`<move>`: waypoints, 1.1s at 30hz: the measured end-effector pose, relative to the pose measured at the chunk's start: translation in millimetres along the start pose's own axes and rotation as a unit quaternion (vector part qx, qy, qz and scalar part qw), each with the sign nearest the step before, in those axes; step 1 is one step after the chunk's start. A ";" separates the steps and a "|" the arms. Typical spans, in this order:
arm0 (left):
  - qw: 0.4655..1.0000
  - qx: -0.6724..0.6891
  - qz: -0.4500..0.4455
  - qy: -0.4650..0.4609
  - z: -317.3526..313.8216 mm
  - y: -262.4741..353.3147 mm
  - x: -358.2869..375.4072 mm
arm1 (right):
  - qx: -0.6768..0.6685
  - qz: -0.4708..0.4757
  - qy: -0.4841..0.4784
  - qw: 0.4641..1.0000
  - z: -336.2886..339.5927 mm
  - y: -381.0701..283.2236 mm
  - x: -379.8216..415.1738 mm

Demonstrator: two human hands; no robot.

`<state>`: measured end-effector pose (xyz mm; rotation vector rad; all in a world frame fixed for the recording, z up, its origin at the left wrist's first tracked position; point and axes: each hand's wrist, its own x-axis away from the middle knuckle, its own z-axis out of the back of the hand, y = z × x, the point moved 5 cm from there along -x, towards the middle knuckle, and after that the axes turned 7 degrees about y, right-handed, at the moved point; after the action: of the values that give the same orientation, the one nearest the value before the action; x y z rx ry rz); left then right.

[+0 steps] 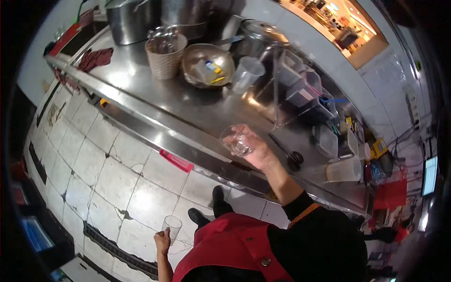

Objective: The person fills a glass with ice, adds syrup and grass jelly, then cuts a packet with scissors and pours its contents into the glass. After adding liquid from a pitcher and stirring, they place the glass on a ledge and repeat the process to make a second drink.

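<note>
My right hand (256, 149) is raised over the front edge of the steel counter, its fingers wrapped round a clear drinking glass (233, 140). The glass is tilted and see-through, with the fingers showing behind it. Down at my left side, above the tiled floor, my left hand (162, 240) is closed on a clear glass mug (173, 226). The mug hangs roughly upright, its rim facing up; the grip hides its handle side. Black-handled scissors (294, 159) lie on the counter close to my right wrist.
On the steel counter (127, 94) stand a woven basket (165, 63), a metal bowl (190, 77) with small items, a plastic measuring jug (247, 75) and clear containers (300, 91). Large pots (131, 23) stand behind. A floor drain (120, 251) crosses the tiles.
</note>
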<state>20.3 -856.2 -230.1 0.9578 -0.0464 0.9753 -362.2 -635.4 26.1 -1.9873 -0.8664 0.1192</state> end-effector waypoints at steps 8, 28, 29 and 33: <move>0.971 0.104 -0.071 -0.203 28.9 207.0 8.9 | 0.359 0.228 0.370 0.826 169.4 -102.3 99.2; 0.861 0.465 -0.206 -0.003 -58.9 477.2 44.4 | 0.630 0.350 0.276 0.636 247.6 -117.4 99.9; 0.865 0.464 -0.186 -0.034 -66.1 480.1 40.1 | 0.628 0.350 0.277 0.638 248.0 -121.5 101.1; 0.892 0.423 -0.154 -0.040 -84.2 508.7 49.4 | 0.573 0.309 0.272 0.709 250.2 -135.5 105.4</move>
<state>-346.1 -660.2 79.2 1.7439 0.4880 0.6415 -456.9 -347.1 19.3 -0.8960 0.3236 0.3342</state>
